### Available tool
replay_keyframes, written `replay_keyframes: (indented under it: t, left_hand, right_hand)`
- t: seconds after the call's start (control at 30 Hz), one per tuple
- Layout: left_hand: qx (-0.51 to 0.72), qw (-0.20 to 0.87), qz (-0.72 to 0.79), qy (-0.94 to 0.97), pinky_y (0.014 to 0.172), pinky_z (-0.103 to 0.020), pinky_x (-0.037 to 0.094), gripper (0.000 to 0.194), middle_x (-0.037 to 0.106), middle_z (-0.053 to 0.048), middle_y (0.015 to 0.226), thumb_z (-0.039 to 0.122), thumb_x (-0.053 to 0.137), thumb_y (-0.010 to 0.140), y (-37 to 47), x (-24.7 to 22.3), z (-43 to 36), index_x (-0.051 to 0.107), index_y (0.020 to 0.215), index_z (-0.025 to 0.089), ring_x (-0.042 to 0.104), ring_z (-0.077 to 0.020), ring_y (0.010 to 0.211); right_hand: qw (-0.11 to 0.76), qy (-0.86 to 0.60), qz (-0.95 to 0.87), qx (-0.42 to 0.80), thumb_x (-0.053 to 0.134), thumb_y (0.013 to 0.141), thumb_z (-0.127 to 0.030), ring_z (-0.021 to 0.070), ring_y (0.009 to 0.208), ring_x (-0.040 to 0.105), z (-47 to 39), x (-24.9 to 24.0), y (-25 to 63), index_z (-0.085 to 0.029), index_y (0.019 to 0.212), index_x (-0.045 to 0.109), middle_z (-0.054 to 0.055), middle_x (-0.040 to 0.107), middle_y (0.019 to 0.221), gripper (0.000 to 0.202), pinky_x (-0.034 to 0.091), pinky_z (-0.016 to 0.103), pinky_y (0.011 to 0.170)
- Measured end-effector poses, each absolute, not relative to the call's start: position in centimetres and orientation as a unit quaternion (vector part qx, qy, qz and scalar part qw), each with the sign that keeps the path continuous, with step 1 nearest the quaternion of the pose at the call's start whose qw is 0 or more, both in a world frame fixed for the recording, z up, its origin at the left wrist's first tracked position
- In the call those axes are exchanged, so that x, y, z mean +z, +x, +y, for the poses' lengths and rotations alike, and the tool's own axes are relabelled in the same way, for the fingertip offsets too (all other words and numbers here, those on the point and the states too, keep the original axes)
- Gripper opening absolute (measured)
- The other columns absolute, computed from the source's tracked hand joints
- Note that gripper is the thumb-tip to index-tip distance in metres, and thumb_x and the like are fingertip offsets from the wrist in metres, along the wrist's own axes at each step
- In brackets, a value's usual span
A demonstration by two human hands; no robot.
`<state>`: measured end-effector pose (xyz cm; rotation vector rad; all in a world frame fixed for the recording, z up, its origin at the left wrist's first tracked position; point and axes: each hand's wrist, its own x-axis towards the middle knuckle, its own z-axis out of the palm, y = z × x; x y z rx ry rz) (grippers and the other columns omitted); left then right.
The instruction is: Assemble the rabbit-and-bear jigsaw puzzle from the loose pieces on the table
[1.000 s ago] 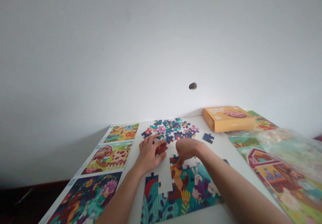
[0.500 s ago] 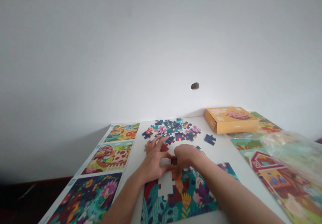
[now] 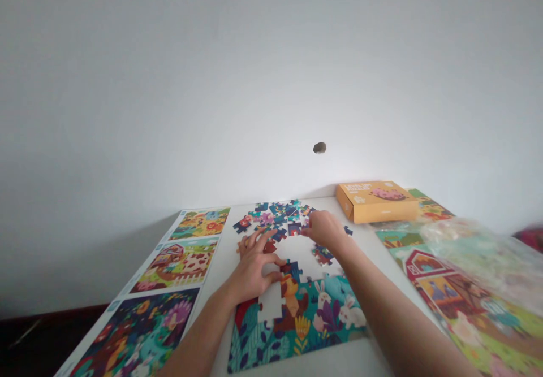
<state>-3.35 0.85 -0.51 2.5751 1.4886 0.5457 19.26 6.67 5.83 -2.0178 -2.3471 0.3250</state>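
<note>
A partly assembled puzzle (image 3: 292,326) with a fox, white rabbits and blue leaves lies at the table's near middle; white table shows through a gap at its left. My left hand (image 3: 253,267) rests over its upper left edge, fingers spread, fingertips beside a reddish-brown piece (image 3: 270,247). Farther back, my right hand (image 3: 326,230) is at the right side of the loose puzzle pieces (image 3: 282,213), its fingers curled together; whatever is between them is hidden. A small joined cluster of pieces (image 3: 323,255) lies just below that hand.
Three picture sheets (image 3: 197,263) line the left side of the white table (image 3: 218,309). An orange puzzle box (image 3: 375,202) stands at the back right. Clear plastic wrapping (image 3: 475,252) covers part of a farm picture (image 3: 462,303) on the right. A wall rises behind.
My right hand has moved from the puzzle's upper edge back and right to the loose pieces, uncovering the fox's head and a dark piece above it. The view has shifted slightly.
</note>
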Motion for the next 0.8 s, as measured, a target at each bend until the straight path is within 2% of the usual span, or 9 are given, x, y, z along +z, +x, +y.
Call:
replay_keyframes:
  t: [0.17, 0.23, 0.3, 0.4, 0.5, 0.67, 0.8]
  left_hand:
    - [0.188, 0.052, 0.484, 0.853, 0.107, -0.069, 0.015, 0.019, 0.034, -0.001, 0.150, 0.037, 0.072, 0.075, -3.0, -0.3, 0.9, 0.076, 0.094, 0.038, 0.023, -0.0400, 0.136]
    - [0.193, 0.051, 0.473, 0.858, 0.108, -0.067, 0.018, 0.018, 0.035, 0.000, 0.150, 0.036, 0.070, 0.077, -2.9, -0.2, 1.0, 0.075, 0.094, 0.037, 0.023, -0.0390, 0.136]
    - [0.194, 0.052, 0.463, 0.863, 0.108, -0.064, 0.021, 0.018, 0.035, 0.000, 0.149, 0.035, 0.069, 0.078, -2.9, -0.2, 1.1, 0.075, 0.095, 0.037, 0.023, -0.0382, 0.136]
    - [0.193, 0.048, 0.457, 0.867, 0.108, -0.062, 0.021, 0.020, 0.035, 0.000, 0.149, 0.032, 0.067, 0.079, -3.0, -0.5, 1.1, 0.075, 0.097, 0.037, 0.024, -0.0368, 0.136]
    - [0.201, 0.031, 0.465, 0.862, 0.109, -0.060, 0.020, 0.022, 0.041, 0.001, 0.146, 0.027, 0.063, 0.081, -3.0, -0.6, 1.2, 0.075, 0.096, 0.037, 0.028, -0.0338, 0.134]
    - [0.258, -0.039, 0.617, 0.743, 0.106, -0.055, 0.025, 0.030, 0.057, -0.003, 0.129, 0.021, 0.055, 0.084, -3.3, -0.6, 2.1, 0.071, 0.106, 0.034, 0.042, -0.0301, 0.123]
    - [0.247, -0.038, 0.748, 0.615, 0.094, -0.056, 0.035, 0.033, 0.059, -0.010, 0.121, 0.031, 0.057, 0.083, -4.1, -1.1, 3.0, 0.067, 0.115, 0.028, 0.047, -0.0344, 0.115]
  right_hand:
    - [0.026, -0.692, -0.711, 0.125, 0.077, 0.064, -0.054, 0.0277, 0.098, 0.064, 3.9, 4.4, 22.8, -0.017, 0.101, 0.068, 0.015, 0.067, 0.105, 0.053, 0.047, 0.030, 0.078]
    - [0.066, -0.702, -0.700, 0.110, 0.074, 0.068, -0.054, 0.0275, 0.097, 0.064, 2.9, 2.9, 23.1, -0.014, 0.103, 0.067, 0.018, 0.062, 0.112, 0.053, 0.046, 0.031, 0.079]
    - [0.100, -0.703, -0.696, 0.106, 0.069, 0.074, -0.052, 0.0266, 0.096, 0.063, 2.3, 1.7, 22.8, -0.014, 0.098, 0.067, 0.017, 0.061, 0.110, 0.046, 0.045, 0.031, 0.079]
    - [0.127, -0.682, -0.713, 0.102, 0.064, 0.080, -0.041, 0.0244, 0.095, 0.062, 2.2, 0.8, 21.9, -0.015, 0.092, 0.066, 0.014, 0.063, 0.102, 0.029, 0.043, 0.029, 0.080]
    - [0.145, -0.667, -0.724, 0.100, 0.059, 0.084, -0.031, 0.0224, 0.091, 0.062, 2.3, 0.6, 21.2, -0.016, 0.099, 0.062, 0.012, 0.063, 0.100, 0.022, 0.042, 0.029, 0.078]
    - [0.189, -0.608, -0.764, 0.105, 0.060, 0.082, -0.033, 0.0232, 0.100, 0.057, 2.0, 0.3, 20.8, -0.019, 0.106, 0.060, 0.010, 0.061, 0.108, 0.027, 0.041, 0.031, 0.085]
    - [0.184, -0.571, -0.792, 0.111, 0.064, 0.078, -0.026, 0.0232, 0.104, 0.053, 2.0, 0.2, 20.7, -0.022, 0.111, 0.060, 0.009, 0.059, 0.110, 0.033, 0.039, 0.032, 0.091]
